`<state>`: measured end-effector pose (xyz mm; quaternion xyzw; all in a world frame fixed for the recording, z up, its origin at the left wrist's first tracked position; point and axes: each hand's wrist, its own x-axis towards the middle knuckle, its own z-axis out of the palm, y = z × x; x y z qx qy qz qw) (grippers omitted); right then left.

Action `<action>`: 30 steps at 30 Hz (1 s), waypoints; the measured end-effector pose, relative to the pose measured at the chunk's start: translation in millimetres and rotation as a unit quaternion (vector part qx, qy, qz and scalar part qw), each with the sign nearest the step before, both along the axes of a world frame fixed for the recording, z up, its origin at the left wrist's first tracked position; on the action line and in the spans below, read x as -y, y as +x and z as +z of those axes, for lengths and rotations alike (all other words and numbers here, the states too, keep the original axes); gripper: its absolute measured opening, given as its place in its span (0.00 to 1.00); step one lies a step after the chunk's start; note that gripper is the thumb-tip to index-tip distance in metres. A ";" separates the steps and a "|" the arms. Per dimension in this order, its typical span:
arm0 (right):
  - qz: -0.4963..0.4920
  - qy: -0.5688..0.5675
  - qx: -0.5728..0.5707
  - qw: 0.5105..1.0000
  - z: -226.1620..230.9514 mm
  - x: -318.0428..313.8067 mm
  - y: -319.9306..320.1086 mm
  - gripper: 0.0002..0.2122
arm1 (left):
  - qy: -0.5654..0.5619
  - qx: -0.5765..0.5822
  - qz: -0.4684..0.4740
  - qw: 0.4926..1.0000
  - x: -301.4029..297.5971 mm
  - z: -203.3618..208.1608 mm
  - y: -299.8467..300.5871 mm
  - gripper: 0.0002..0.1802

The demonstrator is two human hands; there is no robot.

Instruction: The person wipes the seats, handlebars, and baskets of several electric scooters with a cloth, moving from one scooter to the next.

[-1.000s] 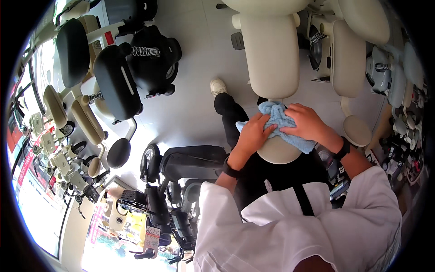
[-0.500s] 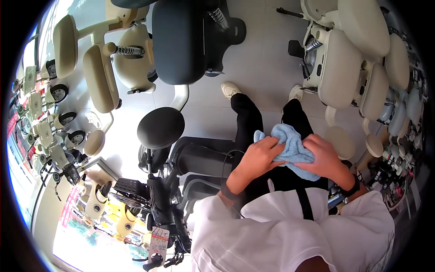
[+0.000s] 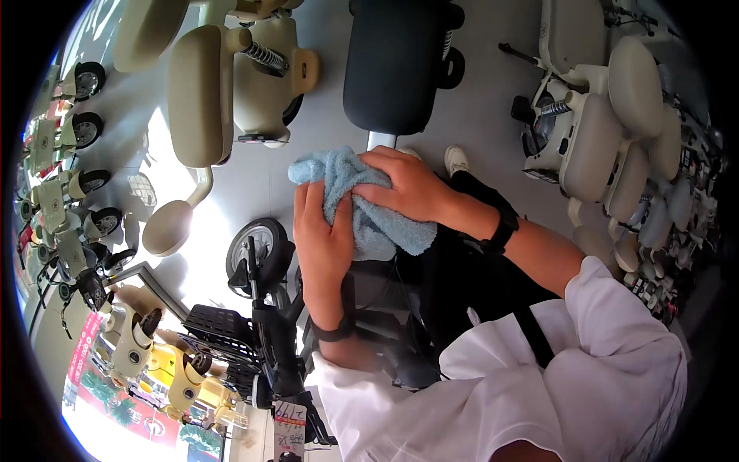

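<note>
A light blue terry cloth (image 3: 389,223) is bunched under both my hands, ahead of my body and left of my legs. My left hand (image 3: 323,239) grips its near left part, fingers pointing away from me and pressed into the folds. From the right, my right hand (image 3: 408,185) reaches across and pinches the upper folds with bent fingers. A dark edge shows just below the cloth; what lies under it is mostly hidden. Beyond the cloth, a short metal bar (image 3: 382,140) leads to a long black seat (image 3: 391,69).
Beige seats of scooters stand at the left (image 3: 202,96) and right (image 3: 593,146). Near my left arm are a black wire basket (image 3: 219,331), handlebars and a wheel (image 3: 258,250). A paper tag (image 3: 289,427) hangs at the bottom. Grey tiled floor (image 3: 323,100) shows between the vehicles.
Both hands have carried the cloth from in front of my legs out to the left and farther forward. My view has shifted, and the round black pad at left is now out of sight.
</note>
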<state>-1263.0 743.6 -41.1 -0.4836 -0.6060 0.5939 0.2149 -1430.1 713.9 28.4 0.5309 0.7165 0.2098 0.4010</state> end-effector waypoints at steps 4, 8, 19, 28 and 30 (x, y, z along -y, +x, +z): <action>0.040 -0.068 0.035 0.996 -19.7 -18.8 -5.0 0.25 | -0.069 -0.024 -0.054 0.996 -26.8 -19.5 -14.2 0.15; 0.070 -0.065 0.069 0.993 -45.0 -23.4 -19.0 0.25 | -0.257 0.054 -0.043 0.964 -43.3 -64.4 -51.0 0.19; 0.127 -0.029 0.073 0.989 -18.0 -12.0 -5.0 0.36 | -0.403 0.162 -0.009 0.901 -68.5 -48.1 -57.4 0.18; 0.123 -0.013 0.055 0.991 9.4 -13.1 16.6 0.37 | -0.359 0.097 -0.264 0.890 -96.7 -25.0 -55.2 0.32; 0.112 0.017 0.113 0.987 -4.7 -43.4 16.5 0.33 | -0.310 0.105 -0.290 0.899 -121.6 -51.2 -53.2 0.32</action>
